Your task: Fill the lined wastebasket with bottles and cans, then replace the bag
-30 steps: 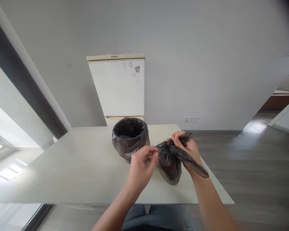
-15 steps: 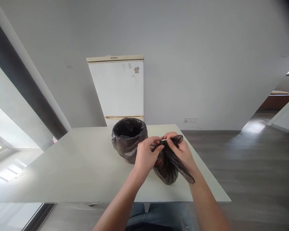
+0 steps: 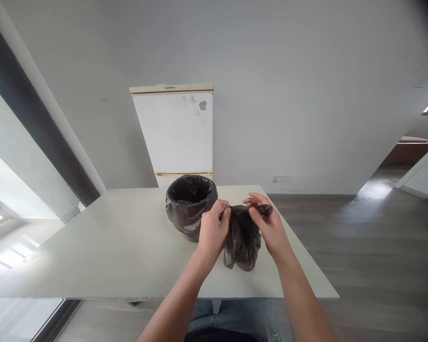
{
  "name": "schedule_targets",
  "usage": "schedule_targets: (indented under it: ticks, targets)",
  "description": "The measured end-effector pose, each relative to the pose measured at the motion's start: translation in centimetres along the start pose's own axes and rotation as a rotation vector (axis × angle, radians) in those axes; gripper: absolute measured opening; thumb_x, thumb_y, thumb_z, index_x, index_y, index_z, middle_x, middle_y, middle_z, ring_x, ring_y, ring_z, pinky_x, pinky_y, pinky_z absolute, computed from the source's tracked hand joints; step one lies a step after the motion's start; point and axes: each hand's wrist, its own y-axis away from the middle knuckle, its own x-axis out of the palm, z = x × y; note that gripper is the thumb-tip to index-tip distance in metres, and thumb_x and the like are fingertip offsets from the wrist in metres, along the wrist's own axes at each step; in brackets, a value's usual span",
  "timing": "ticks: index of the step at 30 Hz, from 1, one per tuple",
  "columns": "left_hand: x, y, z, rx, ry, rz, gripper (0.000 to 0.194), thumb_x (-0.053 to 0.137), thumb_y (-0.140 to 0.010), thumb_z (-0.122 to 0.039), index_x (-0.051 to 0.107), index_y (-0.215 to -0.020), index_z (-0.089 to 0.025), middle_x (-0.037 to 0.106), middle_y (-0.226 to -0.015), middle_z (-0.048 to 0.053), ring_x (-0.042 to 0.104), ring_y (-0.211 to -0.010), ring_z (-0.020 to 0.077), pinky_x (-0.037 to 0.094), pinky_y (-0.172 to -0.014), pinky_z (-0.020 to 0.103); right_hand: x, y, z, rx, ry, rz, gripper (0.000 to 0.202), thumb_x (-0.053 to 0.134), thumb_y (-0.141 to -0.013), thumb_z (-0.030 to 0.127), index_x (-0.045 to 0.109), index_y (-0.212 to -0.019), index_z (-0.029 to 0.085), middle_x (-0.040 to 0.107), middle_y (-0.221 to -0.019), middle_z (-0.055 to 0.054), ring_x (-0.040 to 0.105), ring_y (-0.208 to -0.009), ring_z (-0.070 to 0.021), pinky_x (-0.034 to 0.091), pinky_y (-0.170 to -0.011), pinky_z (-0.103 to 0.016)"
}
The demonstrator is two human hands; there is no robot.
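A filled black plastic bag (image 3: 244, 244) rests near the right end of the table, its top gathered between my two hands. My left hand (image 3: 214, 225) is closed, pinching the bag's gathered top with thumb and forefinger. On the other side, my right hand (image 3: 271, 228) has a twisted end of the bag between thumb and fingers, with some fingertips lifted. Just behind my left hand stands a bin (image 3: 189, 216) lined with another black bag, its mouth facing up. What the closed bag contains is hidden.
The pale table (image 3: 128, 247) stretches left and ends close to my body. Behind it stands a white fridge (image 3: 178, 133) against the grey wall (image 3: 288, 95). A wall socket (image 3: 282, 179) sits low, and grey wooden floor (image 3: 360, 256) lies to the right.
My hands have moved apart, drawing the bag's gathered top out between them. A loose bag end that lay over my right wrist now hangs near my left hand. The lined bin has stayed put.
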Motion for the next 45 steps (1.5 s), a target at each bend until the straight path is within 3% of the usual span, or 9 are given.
schedule_targets:
  ticks: [4,8,13,18,28,34,38,42,45]
  targets:
    - [-0.2,0.1,-0.2,0.046,-0.051,-0.004,0.017,0.046,-0.105,-0.022,0.061,-0.099,-0.024,0.066,-0.081,0.000,0.064,-0.077,0.0165,0.047,-0.075,0.027,0.0,0.6,0.4,-0.080,0.139,0.171,0.032,0.080,-0.086,0.041,0.073,-0.115,0.029,0.072,-0.111,-0.006,0.067,-0.104,-0.0266,0.054,-0.091,-0.037]
    - [-0.4,0.4,-0.7,0.171,-0.085,-0.031,0.018,0.044,-0.105,-0.020,0.061,-0.099,-0.024,0.067,-0.103,0.006,0.061,-0.099,0.0207,0.047,-0.089,0.031,0.5,0.7,-0.1,-0.110,0.143,0.045,0.018,0.060,-0.099,0.038,0.075,-0.102,0.027,0.075,-0.102,-0.005,0.069,-0.096,-0.0256,0.054,-0.085,-0.038]
    - [-0.1,0.0,-1.2,0.081,0.006,0.038,0.017,0.044,-0.107,-0.028,0.058,-0.100,-0.024,0.062,-0.084,0.000,0.058,-0.077,0.0161,0.043,-0.074,0.026,2.0,0.5,-0.4,-0.231,0.185,-0.097,0.022,0.054,-0.102,0.033,0.074,-0.109,0.030,0.073,-0.112,-0.005,0.067,-0.105,-0.0270,0.053,-0.090,-0.041]
    - [0.4,-1.3,-1.3,0.080,0.127,0.025,0.019,0.045,-0.108,-0.032,0.058,-0.099,-0.022,0.061,-0.083,0.000,0.054,-0.072,0.0131,0.041,-0.070,0.024,3.1,0.6,-0.4,-0.382,0.229,-0.197,0.021,0.052,-0.100,0.023,0.068,-0.088,0.028,0.068,-0.097,-0.006,0.061,-0.095,-0.0250,0.049,-0.082,-0.040]
    - [-0.2,-1.0,0.5,0.068,0.197,0.109,0.026,0.048,-0.108,-0.036,0.067,-0.118,-0.022,0.073,-0.108,0.005,0.066,-0.097,0.0178,0.049,-0.088,0.029,3.5,-1.6,0.3,-0.106,-0.552,-0.412,0.019,0.074,-0.088,0.029,0.057,-0.085,0.023,0.062,-0.086,0.002,0.058,-0.077,-0.0133,0.048,-0.071,-0.026]
    - [0.5,1.0,2.1,0.158,0.174,0.236,0.014,0.074,-0.090,-0.021,0.074,-0.104,-0.021,0.075,-0.100,0.004,0.068,-0.092,0.0186,0.051,-0.086,0.029,2.8,-3.0,0.3,-0.024,-0.908,-0.261,0.033,0.083,-0.075,0.027,0.051,-0.082,0.026,0.043,-0.067,0.009,0.049,-0.061,-0.0112,0.049,-0.064,-0.025]
    - [0.6,1.1,2.8,0.157,0.126,0.098,0.012,0.062,-0.095,-0.014,0.072,-0.095,-0.021,0.071,-0.092,0.003,0.064,-0.084,0.0158,0.047,-0.076,0.026,0.8,-3.0,0.0,0.004,-0.713,-0.105,0.018,0.069,-0.088,0.042,0.064,-0.095,0.026,0.059,-0.082,0.001,0.058,-0.072,-0.0172,0.050,-0.067,-0.031]
    - [0.1,1.1,3.5,-0.004,0.129,-0.039,0.014,0.051,-0.102,-0.021,0.064,-0.099,-0.021,0.067,-0.087,0.002,0.060,-0.077,0.0148,0.044,-0.071,0.025,-2.1,-2.7,0.0,-0.021,-0.277,0.109,0.013,0.073,-0.091,0.035,0.070,-0.091,0.022,0.060,-0.087,-0.002,0.056,-0.078,-0.0166,0.045,-0.069,-0.028]
    - [0.0,1.6,3.9,-0.055,0.132,-0.117,0.015,0.047,-0.104,-0.025,0.061,-0.099,-0.021,0.065,-0.085,0.001,0.060,-0.077,0.0150,0.044,-0.072,0.025,-3.3,-2.8,-0.1,-0.005,-0.447,0.048,0.017,0.072,-0.093,0.037,0.064,-0.087,0.023,0.058,-0.091,-0.001,0.055,-0.082,-0.0162,0.046,-0.072,-0.028]
